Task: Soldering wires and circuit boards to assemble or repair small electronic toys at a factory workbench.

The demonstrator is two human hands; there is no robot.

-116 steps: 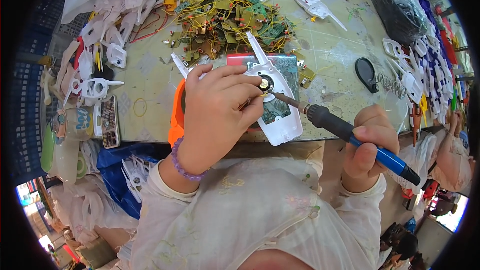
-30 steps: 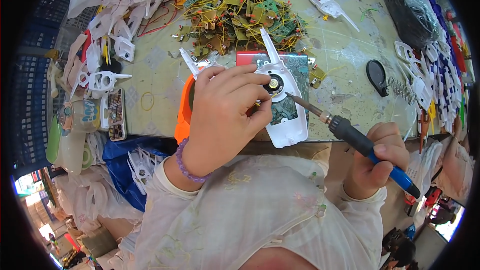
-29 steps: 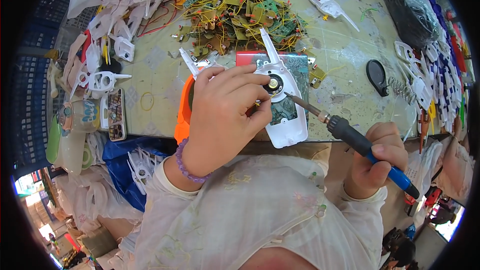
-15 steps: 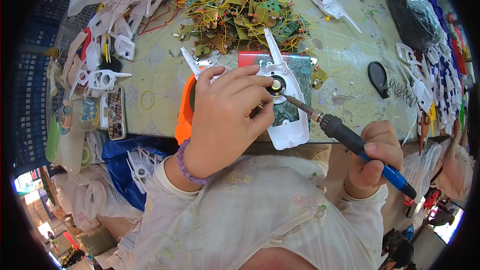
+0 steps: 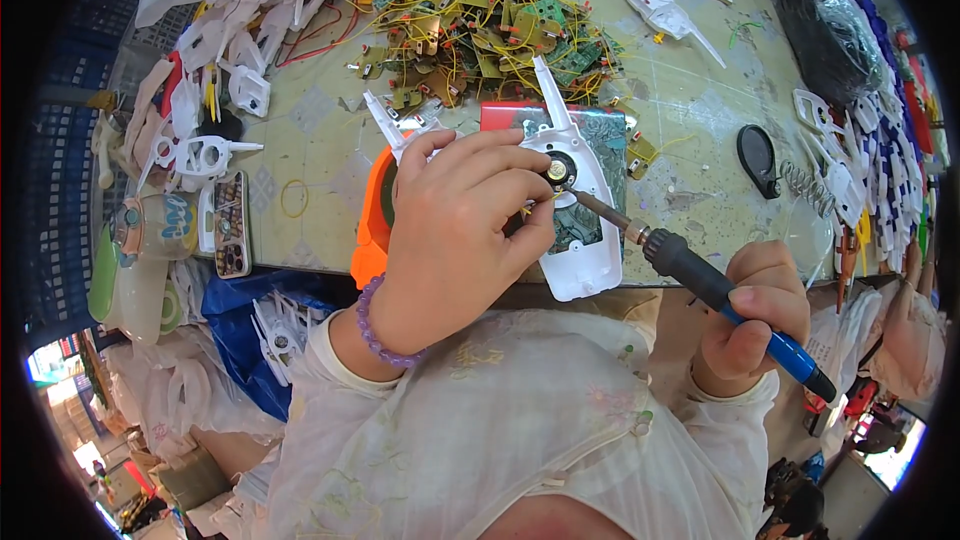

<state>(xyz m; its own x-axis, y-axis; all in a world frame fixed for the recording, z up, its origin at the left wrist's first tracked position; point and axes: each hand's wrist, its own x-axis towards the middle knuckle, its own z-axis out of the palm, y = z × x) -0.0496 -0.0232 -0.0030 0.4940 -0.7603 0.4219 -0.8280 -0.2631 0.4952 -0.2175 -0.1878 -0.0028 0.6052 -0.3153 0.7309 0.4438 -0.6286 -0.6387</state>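
White plastic shell [image 5: 580, 240] with the little round speaker sits at the near table edge, pinched in my left hand [image 5: 455, 230], while my right hand [image 5: 755, 315] is wrapped around the soldering iron [image 5: 715, 290], tip on the green board. Looks like I'm mid-joint, and the far pile of wired boards [image 5: 480, 25] looks untouched.

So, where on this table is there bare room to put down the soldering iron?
The table is bare between the white plastic shell and the black oval piece, close to the right hand. A second free patch lies around the yellow rubber band, left of the left hand. The circuit board pile and both side edges are crowded.
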